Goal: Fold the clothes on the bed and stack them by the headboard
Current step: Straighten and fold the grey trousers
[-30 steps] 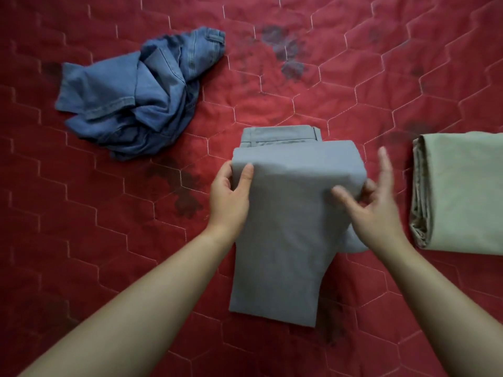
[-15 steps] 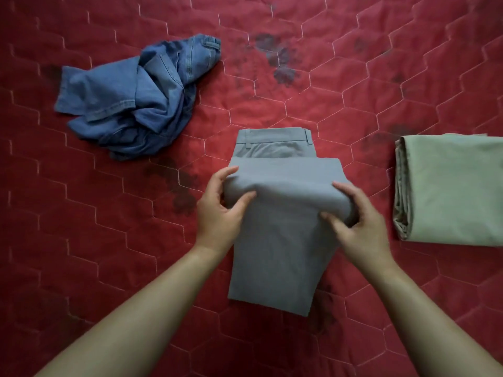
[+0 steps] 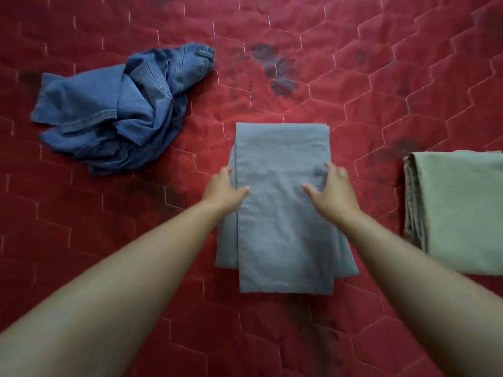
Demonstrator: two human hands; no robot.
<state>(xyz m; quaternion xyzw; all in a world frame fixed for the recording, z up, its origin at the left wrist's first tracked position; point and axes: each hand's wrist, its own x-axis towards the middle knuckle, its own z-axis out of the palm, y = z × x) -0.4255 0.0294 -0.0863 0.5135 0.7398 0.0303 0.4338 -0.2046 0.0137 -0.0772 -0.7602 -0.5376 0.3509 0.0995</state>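
Grey trousers (image 3: 283,227) lie folded into a flat rectangle in the middle of the red quilted bed (image 3: 353,77). My left hand (image 3: 224,187) rests at their left edge, thumb on top of the cloth and fingers along the side. On the right half, my right hand (image 3: 330,186) lies flat on the cloth with fingers spread. Crumpled blue jeans (image 3: 119,110) sit unfolded at the upper left. A folded pale green garment (image 3: 457,210) lies at the right edge of the view.
The red quilt has hexagon stitching and dark stains (image 3: 275,69) above the grey trousers. Bare quilt shows between the three garments and along the near side. No headboard is in view.
Both hands have carried the grey trousers' folded part forward over the waistband and laid it flat. The waistband is now covered. The hands have let go of the fold and lie on the cloth.
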